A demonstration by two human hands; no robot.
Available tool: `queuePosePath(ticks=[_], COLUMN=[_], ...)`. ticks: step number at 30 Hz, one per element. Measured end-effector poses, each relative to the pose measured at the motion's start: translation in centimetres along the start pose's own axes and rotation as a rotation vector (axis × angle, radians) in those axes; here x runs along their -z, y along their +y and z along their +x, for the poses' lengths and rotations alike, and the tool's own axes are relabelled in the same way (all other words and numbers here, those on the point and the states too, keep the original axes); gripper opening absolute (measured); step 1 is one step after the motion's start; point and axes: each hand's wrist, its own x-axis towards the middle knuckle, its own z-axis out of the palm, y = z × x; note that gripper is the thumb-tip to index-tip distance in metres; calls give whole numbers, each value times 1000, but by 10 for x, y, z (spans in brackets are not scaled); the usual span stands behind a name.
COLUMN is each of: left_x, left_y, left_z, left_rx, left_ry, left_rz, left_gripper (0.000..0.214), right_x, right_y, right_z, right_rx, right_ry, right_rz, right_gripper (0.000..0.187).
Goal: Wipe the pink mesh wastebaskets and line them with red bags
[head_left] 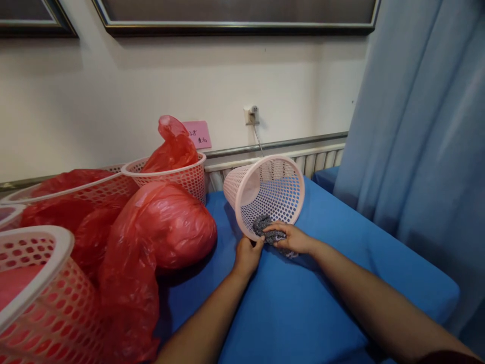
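Note:
A pink perforated plastic basket [242, 189] lies tipped on its side on the blue-covered table [303, 303], its mouth facing me. A small grey knitted cloth [262, 223] lies at the basket's lower rim. My right hand [291, 238] is closed over the cloth, gripping it just outside the mouth. My left hand [247, 255] is closed, its fingers meeting the basket's lower rim and the cloth's edge; what it pinches is unclear.
Red plastic bags [166, 227] bulge at the left, one filling a pink basket [178, 174] at the back. More pink baskets [41, 283] stand at the near left. A blue curtain [417, 126] hangs at the right. Wall socket and cord [251, 115] behind.

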Motion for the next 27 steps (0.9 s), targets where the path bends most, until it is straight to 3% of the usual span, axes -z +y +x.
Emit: queuePosePath(ticks=[2, 6, 9, 12, 17, 19, 22, 24, 27], left_x=[4, 18, 22, 18, 5, 2, 4, 7, 13], left_y=[4, 18, 25, 25, 16, 12, 7, 7, 10], left_z=[2, 4, 2, -2, -6, -5, 1, 4, 7], left_rx=[-17, -146, -212, -200, -140, -115, -66, -57, -95], left_ry=[24, 151, 181, 164, -52, 1, 200, 262, 243], left_rz=[-8, 71, 95, 74, 40, 13, -85, -160, -182], left_gripper=[22, 23, 27, 20, 15, 18, 27, 32, 33], right_x=[16, 55, 63, 46, 12, 8, 8, 9, 12], right_y=[4, 14, 18, 18, 4, -2, -6, -8, -20], right_z=[-2, -7, -9, -7, -3, -1, 1, 0, -5], right_rx=[-70, -318, -389, -387, -239, -155, -97, -88, -8], right_ry=[39, 329, 444, 353, 178, 122, 30, -14, 105], right_rz=[-128, -523, -569, -424, -247, -102, 108, 133, 5], right_gripper=[53, 56, 56, 50, 49, 52, 51, 50, 53])
